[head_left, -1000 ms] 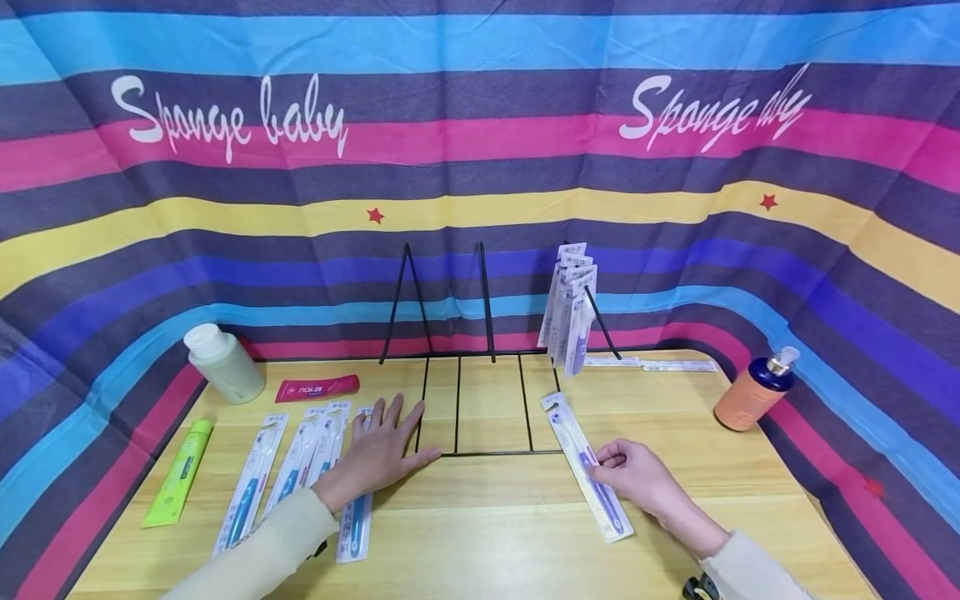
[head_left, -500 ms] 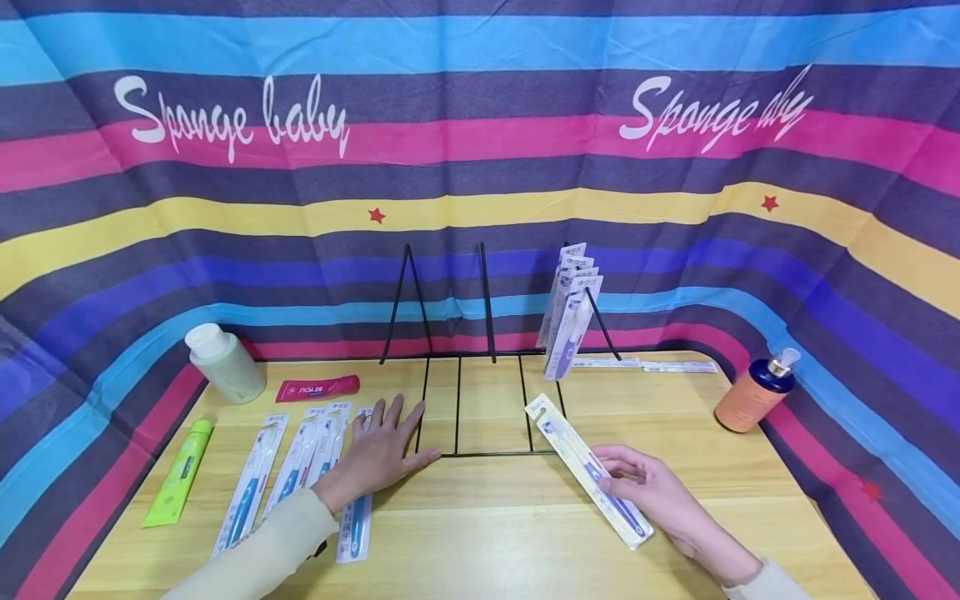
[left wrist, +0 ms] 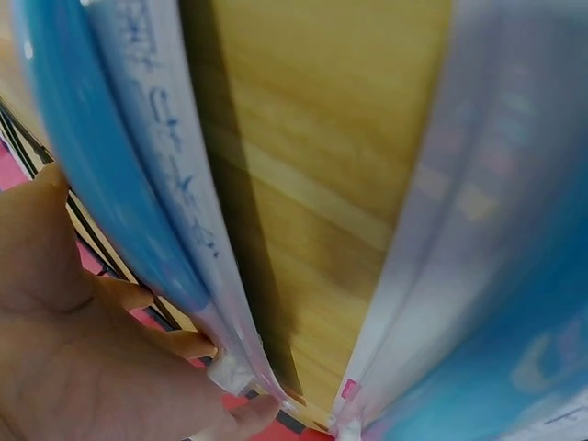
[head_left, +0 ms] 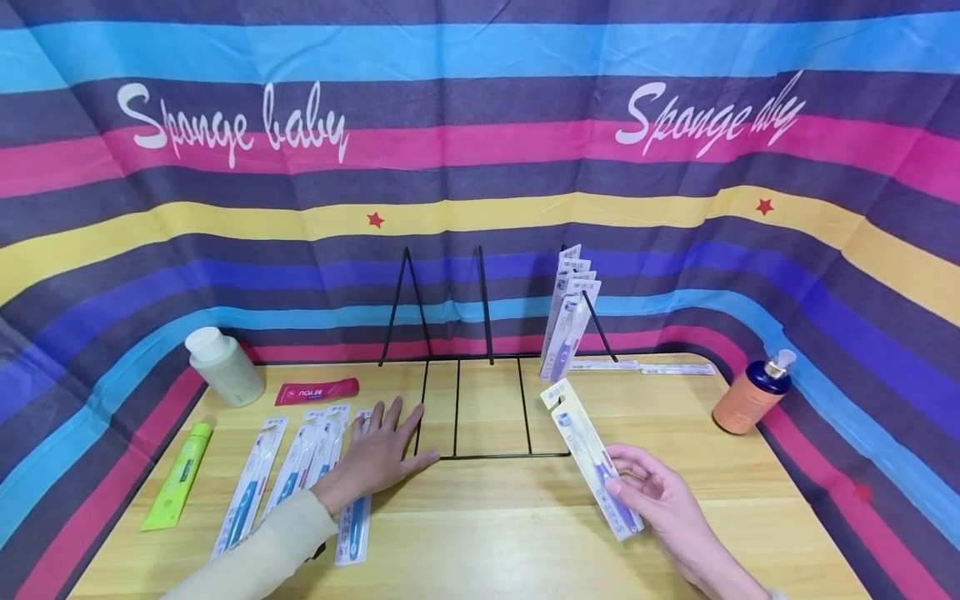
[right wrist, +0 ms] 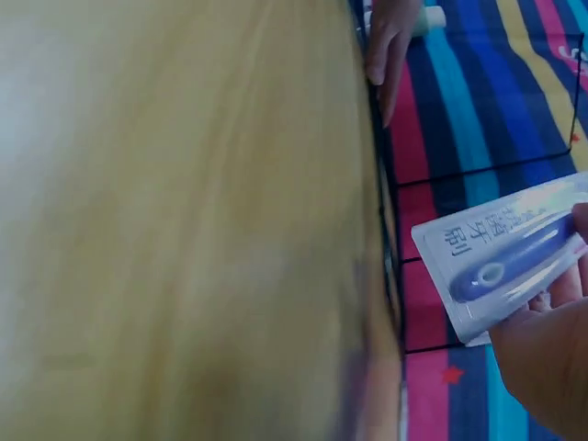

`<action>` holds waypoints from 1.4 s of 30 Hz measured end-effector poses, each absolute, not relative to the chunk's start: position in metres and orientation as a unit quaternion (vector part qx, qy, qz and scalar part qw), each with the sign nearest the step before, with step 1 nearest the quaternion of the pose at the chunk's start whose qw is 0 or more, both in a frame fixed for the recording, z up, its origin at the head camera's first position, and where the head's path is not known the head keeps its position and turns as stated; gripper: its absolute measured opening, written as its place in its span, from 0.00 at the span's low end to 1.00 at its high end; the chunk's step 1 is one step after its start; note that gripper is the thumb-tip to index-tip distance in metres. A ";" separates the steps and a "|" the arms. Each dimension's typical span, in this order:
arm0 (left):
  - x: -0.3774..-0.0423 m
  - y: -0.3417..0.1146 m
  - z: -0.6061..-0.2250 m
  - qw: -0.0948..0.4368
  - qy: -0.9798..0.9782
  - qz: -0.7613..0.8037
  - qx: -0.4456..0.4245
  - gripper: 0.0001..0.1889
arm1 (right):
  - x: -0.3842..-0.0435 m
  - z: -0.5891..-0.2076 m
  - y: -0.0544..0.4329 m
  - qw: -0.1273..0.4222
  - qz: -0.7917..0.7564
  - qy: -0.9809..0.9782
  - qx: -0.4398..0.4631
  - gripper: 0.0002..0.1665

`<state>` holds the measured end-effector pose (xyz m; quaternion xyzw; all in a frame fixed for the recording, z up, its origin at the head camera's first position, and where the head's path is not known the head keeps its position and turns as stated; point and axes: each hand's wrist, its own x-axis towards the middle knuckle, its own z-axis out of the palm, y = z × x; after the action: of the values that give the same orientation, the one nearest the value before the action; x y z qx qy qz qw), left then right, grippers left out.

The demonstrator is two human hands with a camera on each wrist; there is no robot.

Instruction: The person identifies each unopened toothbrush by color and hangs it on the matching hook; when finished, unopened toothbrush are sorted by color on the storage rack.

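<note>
My right hand (head_left: pixel 660 500) pinches a packaged purple toothbrush (head_left: pixel 592 458) by its lower half. The pack slants up and left over the right front corner of a black wire rack (head_left: pixel 487 456); its hanging-hole end points at the rack. In the right wrist view, the purple handle end of this toothbrush (right wrist: pixel 514 262) sticks out past the fingers. My left hand (head_left: pixel 378 454) lies with fingers spread at the rack's left side, over a packaged blue toothbrush (head_left: pixel 354 533). Several purple toothbrush packs (head_left: pixel 567 333) hang in a row on the rack's right prong.
More blue toothbrush packs (head_left: pixel 250 487) lie left of the left hand. A green tube (head_left: pixel 180 475), a pink tube (head_left: pixel 317 390) and a white-capped bottle (head_left: pixel 225 367) stand or lie at the left. An orange pump bottle (head_left: pixel 750 396) is far right, with flat packs (head_left: pixel 678 369) behind.
My right hand has raised the toothbrush pack off the table and tilted its hanging-hole end up. The hung packs have swung and turned a little. The left hand has stayed still.
</note>
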<state>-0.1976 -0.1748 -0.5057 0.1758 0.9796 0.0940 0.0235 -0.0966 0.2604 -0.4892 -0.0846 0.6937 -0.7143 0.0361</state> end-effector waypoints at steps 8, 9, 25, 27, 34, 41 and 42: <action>-0.196 -0.173 -0.507 0.027 0.980 0.098 0.173 0.49 | -0.096 -0.472 0.250 -0.055 -0.771 0.613 -0.164 0.25; -0.196 -0.173 -0.508 0.029 0.980 0.097 0.171 0.49 | -0.097 -0.470 0.249 -0.064 -0.781 0.596 -0.174 0.26; -0.194 -0.172 -0.504 0.029 0.979 0.106 0.171 0.50 | -0.105 -0.462 0.239 -0.109 -0.814 0.543 -0.177 0.25; -0.194 -0.173 -0.503 0.028 0.979 0.108 0.172 0.50 | -0.108 -0.465 0.237 -0.113 -0.812 0.546 -0.174 0.23; -0.195 -0.173 -0.504 0.025 0.979 0.107 0.173 0.49 | -0.129 -0.470 0.231 -0.113 -0.802 0.566 -0.155 0.20; -0.197 -0.173 -0.505 0.030 0.979 0.105 0.171 0.49 | -0.168 -0.466 0.221 -0.135 -0.785 0.589 -0.138 0.19; -0.197 -0.173 -0.504 0.031 0.979 0.105 0.170 0.49 | -0.174 -0.465 0.220 -0.138 -0.781 0.594 -0.133 0.19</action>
<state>-0.1969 -0.1731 -0.5042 0.1700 0.9793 0.1051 0.0308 -0.1741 0.2200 -0.4654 -0.1329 0.5938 -0.7815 -0.1381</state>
